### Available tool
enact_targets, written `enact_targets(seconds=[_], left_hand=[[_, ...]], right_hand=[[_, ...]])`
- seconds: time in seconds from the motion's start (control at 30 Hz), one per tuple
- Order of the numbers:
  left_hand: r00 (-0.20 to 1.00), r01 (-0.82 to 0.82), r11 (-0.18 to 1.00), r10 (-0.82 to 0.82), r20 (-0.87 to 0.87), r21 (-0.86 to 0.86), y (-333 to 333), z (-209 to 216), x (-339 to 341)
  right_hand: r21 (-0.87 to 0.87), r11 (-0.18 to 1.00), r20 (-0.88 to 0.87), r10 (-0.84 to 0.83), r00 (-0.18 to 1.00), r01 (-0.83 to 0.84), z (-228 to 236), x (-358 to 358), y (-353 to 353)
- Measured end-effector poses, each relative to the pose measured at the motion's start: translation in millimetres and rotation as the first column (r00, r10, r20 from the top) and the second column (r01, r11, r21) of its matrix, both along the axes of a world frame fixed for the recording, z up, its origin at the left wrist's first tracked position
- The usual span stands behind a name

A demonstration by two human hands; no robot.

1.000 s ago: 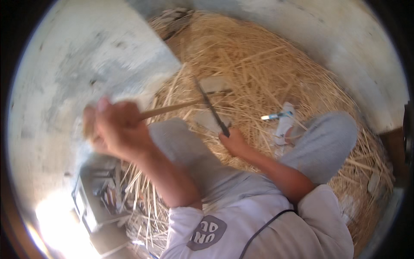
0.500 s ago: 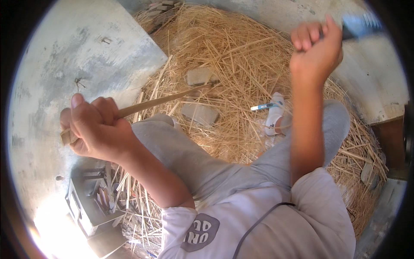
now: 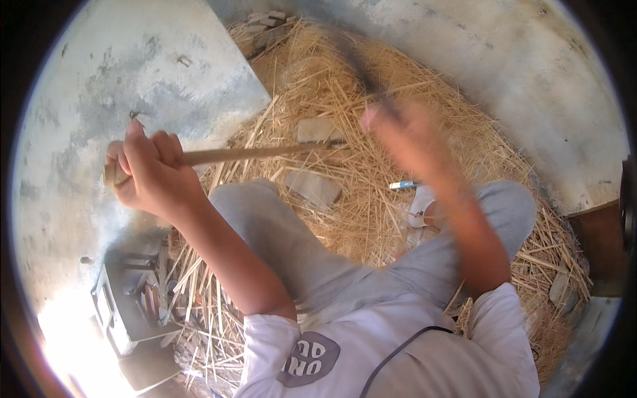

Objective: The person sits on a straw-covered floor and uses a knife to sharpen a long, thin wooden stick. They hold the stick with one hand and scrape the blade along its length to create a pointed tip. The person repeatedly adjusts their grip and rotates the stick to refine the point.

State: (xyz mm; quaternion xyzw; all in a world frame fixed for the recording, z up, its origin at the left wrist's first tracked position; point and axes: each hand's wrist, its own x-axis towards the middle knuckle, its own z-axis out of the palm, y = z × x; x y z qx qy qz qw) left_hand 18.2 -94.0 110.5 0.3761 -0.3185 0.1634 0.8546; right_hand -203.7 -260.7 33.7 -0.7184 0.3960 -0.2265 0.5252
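Observation:
My left hand (image 3: 156, 169) is closed around a long, light-brown wooden stick (image 3: 245, 154). The stick's butt shows past my fist on the left, while its thin far end lies over the shavings near two flat stones. My right hand (image 3: 418, 136), smeared by motion, grips a long dark tool (image 3: 361, 73) that points up and away from me. Blur hides what kind of tool it is. Between the tool and the stick's far end there is a visible gap. One flat stone (image 3: 316, 129) lies just beyond the stick, and another stone (image 3: 313, 188) on the near side.
Straw-like shavings and split strips (image 3: 391, 73) cover the floor around my crossed legs (image 3: 279, 225). A blue-and-white marker-like object (image 3: 402, 185) lies by my foot. At the lower left stands an open grey box (image 3: 126, 318) with pieces inside. Pale walls (image 3: 504, 86) surround the spot.
My right hand has swung from the upper right down and leftward with the tool. The stick in my left hand has tilted closer to level, and the view has shifted slightly.

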Motion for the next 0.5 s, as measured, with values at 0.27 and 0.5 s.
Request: enact_targets(seconds=[0.27,0.5], left_hand=[[1.000,0.017,1.000,-0.016,0.016,-0.003,-15.3,4.9,-21.7],[0.995,0.097,0.995,-0.097,0.003,0.037,-12.7,0.8,-31.5]], right_hand=[[0.356,0.877,0.816,-0.460,0.350,0.322,-68.5,30.0,-6.7],[0.569,0.744,-0.066,0.465,0.883,-0.350,-166.4,37.4,29.8]])
